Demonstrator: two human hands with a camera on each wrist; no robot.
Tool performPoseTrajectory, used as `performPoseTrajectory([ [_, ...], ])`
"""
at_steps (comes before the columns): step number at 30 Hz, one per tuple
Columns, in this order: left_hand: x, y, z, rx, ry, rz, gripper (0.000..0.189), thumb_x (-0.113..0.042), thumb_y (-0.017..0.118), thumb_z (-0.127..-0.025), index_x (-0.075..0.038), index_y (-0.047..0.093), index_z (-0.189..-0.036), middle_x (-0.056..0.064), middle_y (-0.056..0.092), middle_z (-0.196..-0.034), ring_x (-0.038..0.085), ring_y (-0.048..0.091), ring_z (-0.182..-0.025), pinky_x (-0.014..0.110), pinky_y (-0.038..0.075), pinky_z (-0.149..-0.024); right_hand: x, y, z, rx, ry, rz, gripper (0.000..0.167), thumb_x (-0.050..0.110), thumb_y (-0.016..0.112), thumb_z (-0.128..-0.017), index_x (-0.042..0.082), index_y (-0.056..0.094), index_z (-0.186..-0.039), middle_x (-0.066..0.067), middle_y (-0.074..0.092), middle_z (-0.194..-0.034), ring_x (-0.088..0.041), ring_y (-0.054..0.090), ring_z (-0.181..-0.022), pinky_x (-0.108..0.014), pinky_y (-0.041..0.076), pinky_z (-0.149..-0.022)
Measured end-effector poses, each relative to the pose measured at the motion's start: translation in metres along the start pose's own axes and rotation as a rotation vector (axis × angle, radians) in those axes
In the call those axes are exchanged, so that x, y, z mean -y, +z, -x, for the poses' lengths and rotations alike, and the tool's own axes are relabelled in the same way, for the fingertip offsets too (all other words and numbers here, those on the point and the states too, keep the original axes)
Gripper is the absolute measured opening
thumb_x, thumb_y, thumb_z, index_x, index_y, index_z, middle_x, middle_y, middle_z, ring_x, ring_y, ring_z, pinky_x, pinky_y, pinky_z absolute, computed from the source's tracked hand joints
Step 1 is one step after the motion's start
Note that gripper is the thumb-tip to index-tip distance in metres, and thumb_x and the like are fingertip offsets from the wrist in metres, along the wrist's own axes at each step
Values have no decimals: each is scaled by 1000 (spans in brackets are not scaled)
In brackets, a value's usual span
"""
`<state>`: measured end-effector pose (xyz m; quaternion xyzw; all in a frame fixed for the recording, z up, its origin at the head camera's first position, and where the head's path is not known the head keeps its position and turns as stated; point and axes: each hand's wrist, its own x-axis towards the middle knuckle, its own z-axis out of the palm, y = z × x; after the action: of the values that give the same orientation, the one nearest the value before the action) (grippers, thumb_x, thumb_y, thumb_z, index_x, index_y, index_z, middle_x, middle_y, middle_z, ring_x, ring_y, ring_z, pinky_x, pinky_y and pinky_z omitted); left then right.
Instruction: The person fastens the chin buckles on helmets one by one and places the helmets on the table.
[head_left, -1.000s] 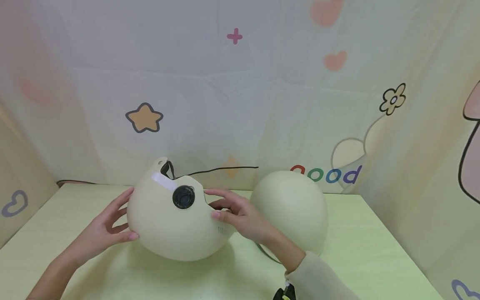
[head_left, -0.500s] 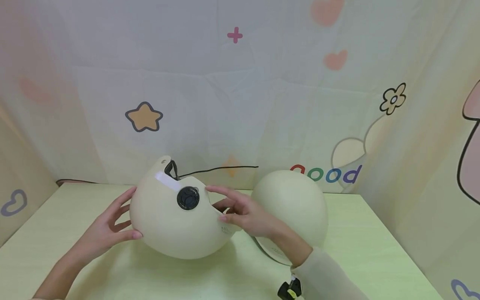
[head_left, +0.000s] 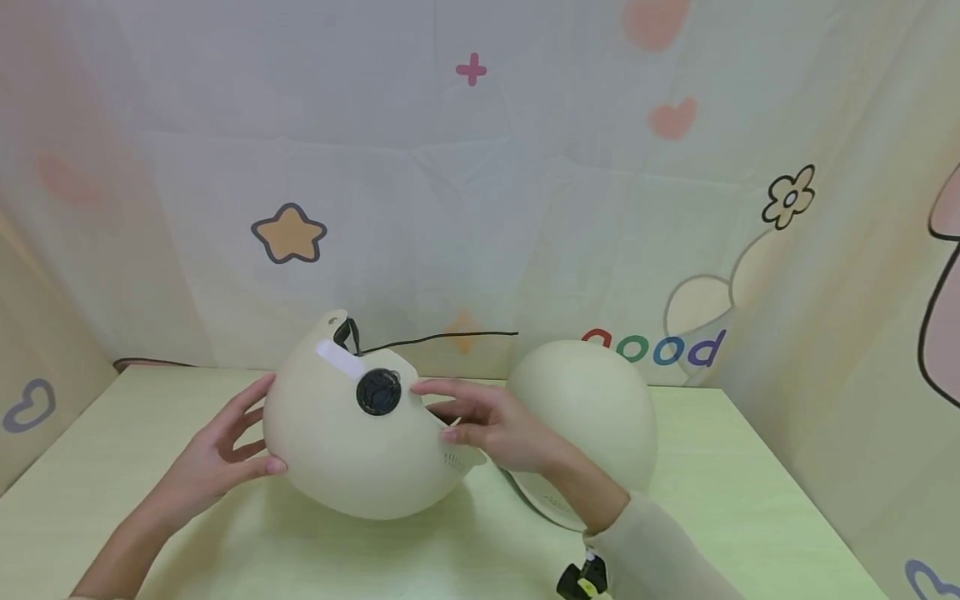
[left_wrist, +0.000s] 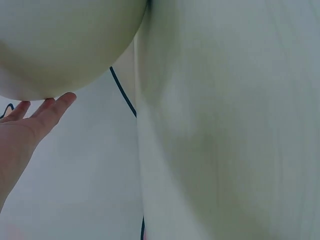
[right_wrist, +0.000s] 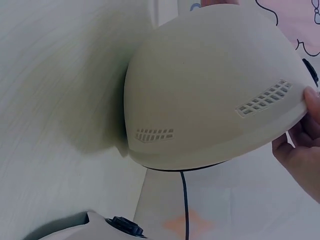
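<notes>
A cream helmet lies tilted on its side on the table, with a black round fitting on its shell facing up. My left hand touches the helmet's left side with spread fingertips and thumb. In the left wrist view, the fingers reach fairly straight to the dome. On the other side, my right hand pinches the rim, thumb outside near the vent slots and other fingers partly hidden behind the edge. A second cream helmet stands just right of it, partly behind my right forearm.
The pale green table meets a printed cloth backdrop at the back. A thin black cord runs along the cloth's foot. Below my right sleeve is a small black and yellow device.
The held helmet has shifted slightly to the right, both hands moving along with it. Slightly more of the second helmet's lower rim shows. My hold looks the same.
</notes>
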<state>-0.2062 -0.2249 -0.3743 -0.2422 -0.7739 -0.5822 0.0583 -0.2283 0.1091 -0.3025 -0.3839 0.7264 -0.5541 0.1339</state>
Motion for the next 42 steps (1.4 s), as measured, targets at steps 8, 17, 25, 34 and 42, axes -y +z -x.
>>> performPoseTrajectory([
  [8, -11, 3, -9, -17, -23, -11, 77, 2, 62, -84, -22, 22, -146, -3, 22, -146, -2, 37, -117, 22, 47, -81, 4, -6, 6, -95, 49, 27, 50, -12, 55, -83, 5, 50, -131, -15, 53, -126, -22, 53, -113, -33, 47, -86],
  [17, 4, 5, -13, 65, -11, 48, 100, 9, 69, -75, -26, 11, -148, 6, 14, -149, 0, 29, -124, 17, 39, -88, 3, -11, 9, -123, 53, -9, 51, -12, 54, -84, 5, 48, -132, -15, 52, -127, -23, 51, -115, -34, 46, -87],
  [25, 25, 13, -9, 124, -84, 128, 117, 5, 74, -71, -36, -7, -145, 22, 21, -142, -1, 38, -117, 18, 39, -88, 3, -12, 11, -128, 44, -32, 50, -12, 53, -85, 3, 47, -132, -20, 53, -124, -25, 53, -113, -35, 46, -87],
  [34, 16, 14, -10, 37, -90, 141, 113, 6, 70, -75, -39, -9, -143, 26, 18, -143, 3, 37, -117, 23, 44, -86, 3, -15, 14, -215, 98, -29, 51, -7, 54, -87, 11, 47, -134, -13, 51, -129, -25, 52, -114, -38, 46, -88],
  [42, 7, 8, -11, 43, -84, 145, 99, 6, 64, -80, -32, 2, -147, 23, 17, -143, 1, 39, -116, 27, 48, -82, 0, -15, 15, -246, 109, -127, 52, -7, 51, -89, 11, 43, -137, -14, 45, -134, -28, 51, -115, -40, 45, -88],
])
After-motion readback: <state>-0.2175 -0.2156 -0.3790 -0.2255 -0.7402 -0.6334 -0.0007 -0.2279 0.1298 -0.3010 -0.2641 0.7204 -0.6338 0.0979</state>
